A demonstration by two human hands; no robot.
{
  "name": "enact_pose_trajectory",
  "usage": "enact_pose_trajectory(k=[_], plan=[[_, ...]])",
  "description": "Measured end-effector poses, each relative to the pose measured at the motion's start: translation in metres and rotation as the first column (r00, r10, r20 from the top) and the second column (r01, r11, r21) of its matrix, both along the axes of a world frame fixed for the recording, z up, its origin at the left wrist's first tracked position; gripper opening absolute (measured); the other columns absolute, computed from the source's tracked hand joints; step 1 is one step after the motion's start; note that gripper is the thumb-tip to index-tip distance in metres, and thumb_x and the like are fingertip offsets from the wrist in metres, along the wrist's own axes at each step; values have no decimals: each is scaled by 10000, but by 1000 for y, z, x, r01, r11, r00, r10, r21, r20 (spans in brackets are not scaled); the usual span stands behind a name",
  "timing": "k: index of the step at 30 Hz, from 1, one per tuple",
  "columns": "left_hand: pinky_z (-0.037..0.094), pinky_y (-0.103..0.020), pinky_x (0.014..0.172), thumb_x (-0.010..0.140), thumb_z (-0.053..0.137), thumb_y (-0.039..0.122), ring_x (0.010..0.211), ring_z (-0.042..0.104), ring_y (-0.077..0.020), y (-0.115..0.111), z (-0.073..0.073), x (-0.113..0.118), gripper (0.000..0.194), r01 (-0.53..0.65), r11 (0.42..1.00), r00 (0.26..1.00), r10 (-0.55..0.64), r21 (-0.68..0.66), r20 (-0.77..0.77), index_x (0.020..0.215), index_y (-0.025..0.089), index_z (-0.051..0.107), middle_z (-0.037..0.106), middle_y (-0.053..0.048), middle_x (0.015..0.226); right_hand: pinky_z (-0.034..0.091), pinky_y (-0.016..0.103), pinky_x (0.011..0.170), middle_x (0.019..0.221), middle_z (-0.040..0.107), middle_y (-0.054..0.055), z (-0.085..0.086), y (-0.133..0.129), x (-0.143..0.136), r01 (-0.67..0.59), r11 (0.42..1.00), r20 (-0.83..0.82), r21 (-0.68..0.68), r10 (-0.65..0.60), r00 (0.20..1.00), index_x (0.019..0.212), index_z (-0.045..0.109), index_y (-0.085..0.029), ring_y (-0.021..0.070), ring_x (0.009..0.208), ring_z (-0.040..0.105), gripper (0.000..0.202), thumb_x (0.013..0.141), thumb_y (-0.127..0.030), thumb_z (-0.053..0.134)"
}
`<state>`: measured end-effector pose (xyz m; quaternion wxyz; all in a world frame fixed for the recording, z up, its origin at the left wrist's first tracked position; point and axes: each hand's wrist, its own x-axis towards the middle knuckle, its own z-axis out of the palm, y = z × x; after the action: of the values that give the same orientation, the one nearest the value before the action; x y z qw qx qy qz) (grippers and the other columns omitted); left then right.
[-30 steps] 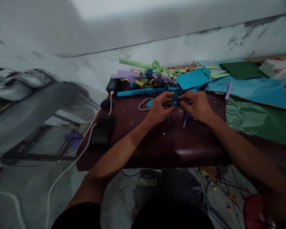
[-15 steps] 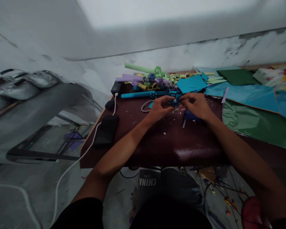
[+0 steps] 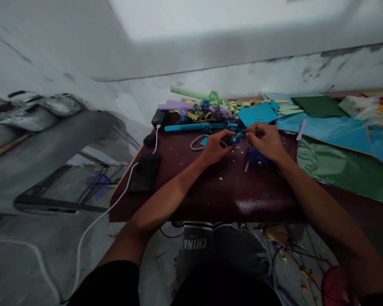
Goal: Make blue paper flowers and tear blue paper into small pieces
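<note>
"Colour of that paper piece?"

"Blue, small and curled, with a paler patch."

"And the grip?"

"Left hand holds one end between slightly parted thumb and fingers; right hand pinches the other, over the dark red tabletop."

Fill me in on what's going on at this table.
A person's left hand and right hand are working a small blue piece, seemingly paper, between their fingertips over a dark red tabletop. Just beyond lies a long blue tube, with a multicolored pile behind it. A flat green sheet lies off to the right.
</note>
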<state>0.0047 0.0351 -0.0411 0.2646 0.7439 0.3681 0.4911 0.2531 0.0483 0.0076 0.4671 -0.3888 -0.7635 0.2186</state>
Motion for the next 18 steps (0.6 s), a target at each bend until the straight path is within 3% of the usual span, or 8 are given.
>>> enact_pose_trajectory(k=[2, 4, 7, 13, 18], plan=[[596, -251, 779, 907, 893, 243, 869, 763, -140, -1, 0, 1, 496, 10, 999, 999, -9, 38, -32, 1390, 197, 790, 860, -64, 1195, 570, 399, 691, 963, 862, 84, -3, 4, 2, -15, 992, 63, 129, 7, 998, 1114, 880, -232, 243, 745, 758, 234, 950, -384, 810], [610, -246, 801, 903, 861, 186, 923, 787, -146, -2, 0, 1, 537, 21, 998, 998, -18, 62, -54, 1431, 203, 767, 852, -66, 1225, 561, 393, 712, 990, 863, 93, -7, 6, 2, -87, 983, 135, 164, 65, 989, 1178, 892, -228, 238, 762, 748, 273, 988, -400, 800], [635, -259, 847, 919, 859, 190, 1001, 813, -165, -3, 0, 2, 564, 37, 997, 998, -33, 74, -54, 1468, 213, 736, 846, -81, 1267, 543, 386, 730, 977, 856, 91, -10, 7, 2, -126, 977, 182, 172, 94, 979, 1110, 894, -227, 238, 777, 740, 214, 1011, -376, 777], [656, -296, 924, 930, 942, 359, 1085, 841, -209, -5, 1, 4, 609, 38, 996, 999, -36, 86, -26, 1469, 203, 704, 861, -106, 1270, 532, 377, 754, 928, 840, 81, -11, 8, 1, -127, 971, 220, 202, 82, 972, 1082, 891, -225, 246, 793, 736, 187, 1006, -353, 777], [658, -266, 876, 979, 817, 224, 1129, 840, -204, -10, 6, 8, 471, -55, 992, 998, 57, 110, -10, 1436, 193, 710, 854, -97, 1261, 559, 393, 804, 1010, 846, 106, -12, 7, 0, -174, 953, 293, 250, 97, 951, 1122, 893, -218, 255, 846, 758, 191, 1031, -304, 749]])
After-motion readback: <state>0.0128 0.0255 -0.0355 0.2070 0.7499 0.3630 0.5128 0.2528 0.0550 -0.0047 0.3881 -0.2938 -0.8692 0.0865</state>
